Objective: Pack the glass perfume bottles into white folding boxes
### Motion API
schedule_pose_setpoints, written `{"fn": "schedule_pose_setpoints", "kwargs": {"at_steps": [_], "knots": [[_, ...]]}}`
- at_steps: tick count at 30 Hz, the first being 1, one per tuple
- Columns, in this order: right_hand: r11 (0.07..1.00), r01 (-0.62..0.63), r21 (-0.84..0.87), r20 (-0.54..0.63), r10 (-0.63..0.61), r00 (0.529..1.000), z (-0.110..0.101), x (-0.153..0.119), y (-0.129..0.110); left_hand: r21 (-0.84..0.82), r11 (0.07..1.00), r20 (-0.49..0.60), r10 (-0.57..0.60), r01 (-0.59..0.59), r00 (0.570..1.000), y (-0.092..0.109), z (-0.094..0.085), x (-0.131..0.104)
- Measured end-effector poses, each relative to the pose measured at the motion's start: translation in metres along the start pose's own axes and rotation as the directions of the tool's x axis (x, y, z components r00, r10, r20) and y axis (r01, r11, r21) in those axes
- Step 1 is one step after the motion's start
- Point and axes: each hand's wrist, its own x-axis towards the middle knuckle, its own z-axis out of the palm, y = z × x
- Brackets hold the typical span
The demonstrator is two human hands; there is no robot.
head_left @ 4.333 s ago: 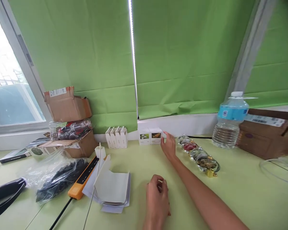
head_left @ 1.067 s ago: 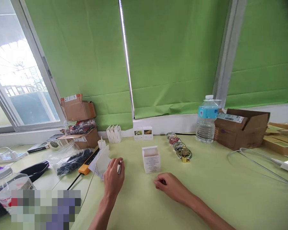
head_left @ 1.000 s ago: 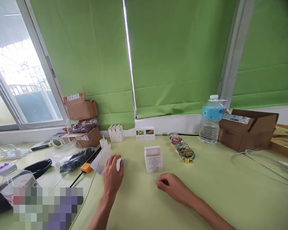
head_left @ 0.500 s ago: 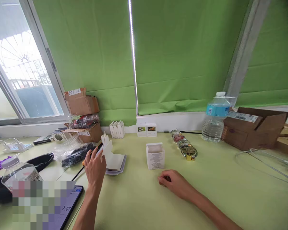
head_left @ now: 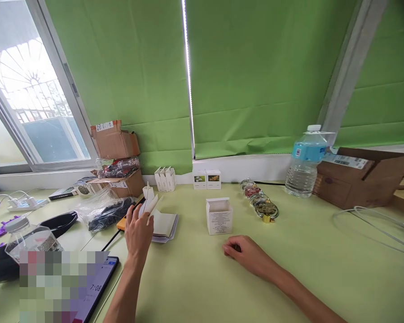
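Bright, even daylight from the window (head_left: 27, 112) at left, blown out w/ glare there & along the light strip (head_left: 187, 76) btwn the green blinds (head_left: 256, 76); shadows soft, wide-angle bending at edges, slight softness, pixelated patch (head_left: 59, 287) lower left.

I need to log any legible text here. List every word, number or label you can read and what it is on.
"7:08": on the phone screen at the lower left.
Print on the open white box: too small to read.
Blue label on the water bottle: blurred.
Shipping labels on the cardboard boxes: unreadable.
Two small picture boxes: no readable text.
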Motion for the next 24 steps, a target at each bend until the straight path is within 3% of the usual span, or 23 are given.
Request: {"fn": "schedule_pose_setpoints", "kwargs": {"at_steps": [6,12,17,21,24], "knots": [[1.0,0.018,0.0,-0.009,-0.018,1.0,0.001,0.002,0.003,-0.062,0.998,0.032,-0.008,0.01,0.999,-0.005,0.009,-0.005],[1.0,0.011,-0.014,0.0,-0.011,1.0,0.002,0.002,0.003,-0.229,0.972,-0.16,0.009,-0.046,0.987,0.005,0.003,0.001],[1.0,0.003,-0.028,-0.003,-0.004,1.0,0.001,0.0,0.001,-0.335,0.94,-0.249,-0.02,-0.067,0.968,0.015,-0.005,0.001],[0.999,0.024,-0.028,-0.004,-0.024,1.0,0.001,0.0,-0.002,-0.516,0.854,-0.3,-0.107,-0.067,0.948,0.023,-0.017,0.002],[0.999,0.029,-0.043,-0.018,-0.03,0.999,0.0,0.0,-0.004,-0.69,0.721,-0.204,-0.282,0.067,0.937,0.033,-0.027,0.002]]}}
